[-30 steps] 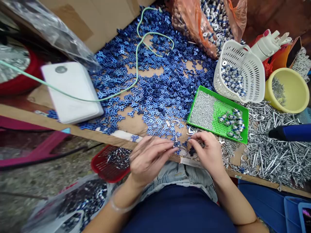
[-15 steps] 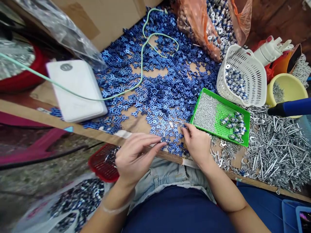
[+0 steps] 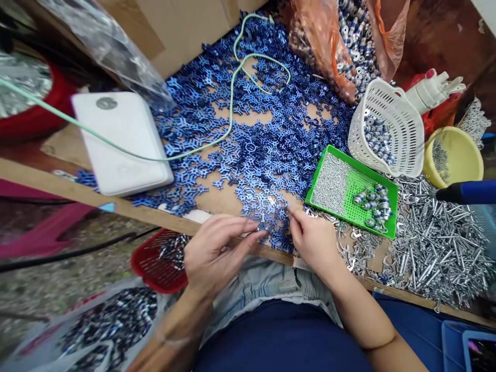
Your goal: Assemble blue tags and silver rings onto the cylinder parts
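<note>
My left hand (image 3: 215, 253) is at the table's front edge, thumb and forefinger pinching a small dark blue metal piece (image 3: 262, 226). A thin silver pin stands upright at that piece. To its right, my right hand (image 3: 315, 240) is closed in a pinch above the blue pieces. Something tiny and dark shows at its fingertips, too small to name. Beneath and beyond both hands spread many flat blue three-armed pieces (image 3: 267, 168). Close by my right hand is a green tray (image 3: 321, 155) with small silver pins on one side and several blue-and-silver cylindrical assemblies on the other.
A white basket (image 3: 411, 129) and a yellow bowl (image 3: 470, 155) stand right of the tray, beyond heaped silver rods (image 3: 437, 243). A blue-handled tool (image 3: 468, 192) juts in from the right. A white scale (image 3: 124, 150) and green cable (image 3: 231, 103) lie left. A red basket (image 3: 155, 276) sits below the edge.
My right hand has shifted slightly left and nearer to me, closer to the left hand. The left hand keeps its pinch on the blue piece. The camera view has moved a little.
</note>
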A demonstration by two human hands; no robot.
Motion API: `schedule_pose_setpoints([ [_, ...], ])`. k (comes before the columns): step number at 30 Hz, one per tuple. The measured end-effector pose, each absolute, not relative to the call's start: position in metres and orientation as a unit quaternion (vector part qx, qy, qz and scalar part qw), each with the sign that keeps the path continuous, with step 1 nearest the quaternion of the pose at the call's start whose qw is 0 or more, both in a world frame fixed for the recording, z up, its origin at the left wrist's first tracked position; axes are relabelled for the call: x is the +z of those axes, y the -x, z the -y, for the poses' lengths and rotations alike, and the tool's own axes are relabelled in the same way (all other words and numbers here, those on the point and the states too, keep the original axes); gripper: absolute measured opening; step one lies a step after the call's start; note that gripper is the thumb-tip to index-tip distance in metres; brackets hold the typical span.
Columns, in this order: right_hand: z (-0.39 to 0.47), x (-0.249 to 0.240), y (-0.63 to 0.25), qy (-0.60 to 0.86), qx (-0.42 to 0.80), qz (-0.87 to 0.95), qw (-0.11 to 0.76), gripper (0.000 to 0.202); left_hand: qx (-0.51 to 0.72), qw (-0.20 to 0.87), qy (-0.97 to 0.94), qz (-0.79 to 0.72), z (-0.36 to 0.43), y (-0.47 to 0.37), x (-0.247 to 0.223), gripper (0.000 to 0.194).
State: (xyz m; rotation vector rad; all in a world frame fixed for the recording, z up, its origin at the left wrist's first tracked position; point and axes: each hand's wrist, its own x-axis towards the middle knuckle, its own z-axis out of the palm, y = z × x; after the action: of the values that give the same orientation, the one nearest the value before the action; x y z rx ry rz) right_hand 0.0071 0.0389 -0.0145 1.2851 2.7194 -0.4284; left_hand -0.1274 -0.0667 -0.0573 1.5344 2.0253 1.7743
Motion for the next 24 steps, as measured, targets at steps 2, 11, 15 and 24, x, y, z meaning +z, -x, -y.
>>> schedule_pose_setpoints([
  [2,-0.039,-0.012,-0.011,-0.409,-0.192,-0.892,0.012,0.029,0.578,0.024,-0.488,-0.654,0.067,0.128,-0.058,0.022],
  [11,-0.082,0.003,-0.008,-0.371,-0.002,-0.921,-0.116,0.018,0.594,0.032,-0.482,-0.644,0.065,0.128,-0.063,0.023],
  [15,-0.081,0.001,0.005,-0.334,0.027,-0.941,-0.038,0.014,0.589,0.028,-0.485,-0.646,0.067,0.129,-0.062,0.022],
  [24,-0.062,-0.007,-0.005,-0.337,-0.014,-0.939,-0.066,0.015,0.591,0.034,-0.48,-0.648,0.068,0.132,-0.061,0.022],
])
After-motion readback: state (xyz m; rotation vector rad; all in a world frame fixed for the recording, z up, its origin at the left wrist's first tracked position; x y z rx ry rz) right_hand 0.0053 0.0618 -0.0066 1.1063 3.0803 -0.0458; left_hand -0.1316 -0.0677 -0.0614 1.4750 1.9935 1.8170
